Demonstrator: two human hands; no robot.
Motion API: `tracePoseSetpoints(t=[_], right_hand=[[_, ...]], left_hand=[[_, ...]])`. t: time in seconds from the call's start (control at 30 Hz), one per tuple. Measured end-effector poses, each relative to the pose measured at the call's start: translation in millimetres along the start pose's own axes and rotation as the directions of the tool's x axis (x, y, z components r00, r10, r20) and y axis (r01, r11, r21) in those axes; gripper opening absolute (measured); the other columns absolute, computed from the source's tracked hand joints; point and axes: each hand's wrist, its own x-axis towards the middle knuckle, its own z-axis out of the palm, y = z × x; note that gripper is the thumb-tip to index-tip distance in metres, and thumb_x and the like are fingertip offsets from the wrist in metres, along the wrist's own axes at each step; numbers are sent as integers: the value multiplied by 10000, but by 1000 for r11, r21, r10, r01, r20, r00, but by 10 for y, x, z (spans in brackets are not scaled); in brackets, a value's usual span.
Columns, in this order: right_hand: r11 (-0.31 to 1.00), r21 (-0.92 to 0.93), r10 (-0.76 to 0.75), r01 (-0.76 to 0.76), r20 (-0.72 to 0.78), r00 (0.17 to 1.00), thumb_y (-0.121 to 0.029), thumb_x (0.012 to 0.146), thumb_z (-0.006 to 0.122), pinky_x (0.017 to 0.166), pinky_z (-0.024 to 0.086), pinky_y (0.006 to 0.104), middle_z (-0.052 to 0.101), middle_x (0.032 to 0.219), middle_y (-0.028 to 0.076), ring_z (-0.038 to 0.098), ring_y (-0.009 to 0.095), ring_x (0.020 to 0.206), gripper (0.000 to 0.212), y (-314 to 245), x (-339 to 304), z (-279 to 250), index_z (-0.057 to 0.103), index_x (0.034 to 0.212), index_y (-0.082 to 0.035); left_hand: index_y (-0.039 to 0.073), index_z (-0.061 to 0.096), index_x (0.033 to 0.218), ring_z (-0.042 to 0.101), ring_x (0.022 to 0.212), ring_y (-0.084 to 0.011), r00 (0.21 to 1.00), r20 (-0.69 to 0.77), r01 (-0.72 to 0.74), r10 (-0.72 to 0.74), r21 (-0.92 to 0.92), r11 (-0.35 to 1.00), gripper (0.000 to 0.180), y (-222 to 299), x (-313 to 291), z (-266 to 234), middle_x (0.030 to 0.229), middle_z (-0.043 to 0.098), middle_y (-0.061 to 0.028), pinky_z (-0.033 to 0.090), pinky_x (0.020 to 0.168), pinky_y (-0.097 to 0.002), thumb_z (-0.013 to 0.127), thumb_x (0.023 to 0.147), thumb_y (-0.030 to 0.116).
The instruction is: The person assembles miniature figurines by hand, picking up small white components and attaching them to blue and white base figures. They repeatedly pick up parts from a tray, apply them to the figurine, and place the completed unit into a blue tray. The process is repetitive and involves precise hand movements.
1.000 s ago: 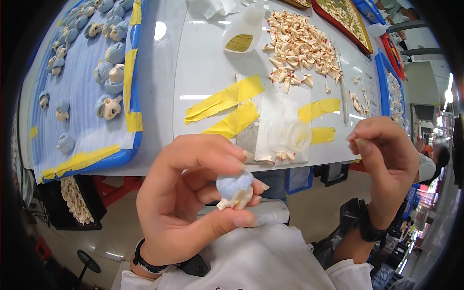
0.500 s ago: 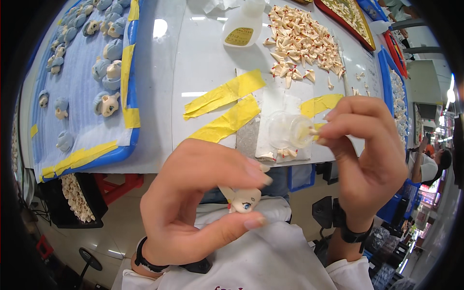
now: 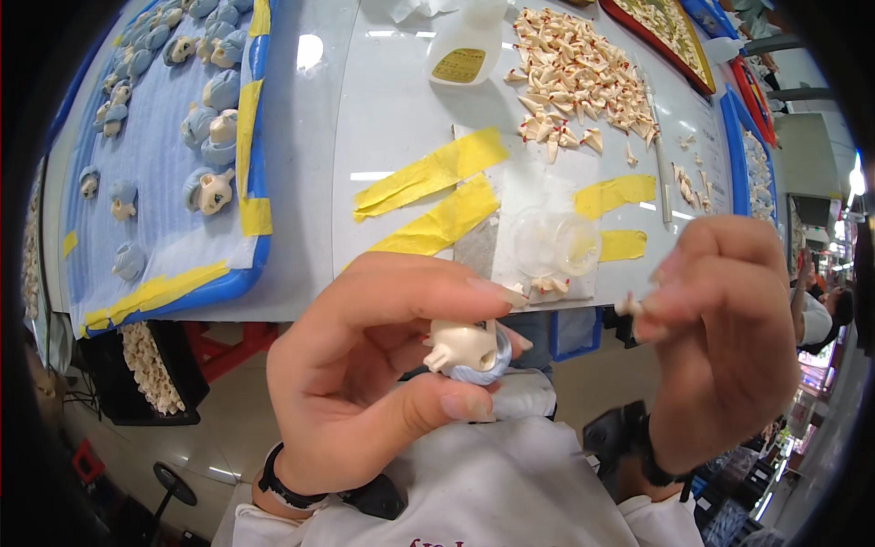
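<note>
Head view, my only feed. Left hand [image 3: 342, 365] pinches a small cream doll's head with moulded pale-blue hair [image 3: 463, 343] between thumb and forefinger, hair side down, just off the table's near edge; remaining fingers curl behind. Right hand [image 3: 729, 310] sits well apart, fingertips narrow on a tiny cream-coloured piece [image 3: 629, 307]; blurred, so I can't tell its shape. On the table between: a round, translucent plastic dish [image 3: 558, 244], with pointed cream pieces tipped in red [image 3: 550, 285] beside its near rim.

Handling notes, my judgement only. A dark hollow shows on the head's right side; I'd leave that clear of thumb and nails. Light, even pinch, since a round, smooth head could roll. I'd grip the tiny piece well back, exposing its far end. Best to work above the table; a drop here could reach the floor.
</note>
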Motion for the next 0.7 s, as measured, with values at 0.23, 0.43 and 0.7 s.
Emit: tracePoseSetpoints(t=[0.23, 0.43, 0.7], right_hand=[[949, 297, 149, -104, -134, 980, 22, 683, 640, 619, 396, 203, 492, 797, 107, 472, 139, 692, 145, -132, -288, 377, 562, 769, -64], [998, -30, 49, -54, -145, 988, 36, 688, 641, 540, 414, 230, 516, 695, 79, 501, 145, 599, 128, -272, -220, 354, 572, 746, -55], [995, 98, 18, -2, -164, 986, 23, 695, 646, 530, 406, 228, 530, 685, 73, 508, 142, 588, 117, -189, -247, 342, 583, 754, -56]], left_hand=[[-6, 500, 961, 565, 735, -169, 992, -1, -128, 129, 115, 985, 500, -56, -62, 12, 881, 543, -123, 482, 647, -274, 775, 651, 274], [-7, 521, 946, 550, 712, -147, 983, 53, -181, 174, 223, 958, 494, -52, -100, -59, 857, 542, -105, 470, 648, -254, 792, 632, 260], [-17, 528, 960, 555, 687, -146, 966, 150, -253, 213, 349, 903, 510, -50, -130, -129, 847, 536, -108, 467, 641, -243, 794, 627, 263]])
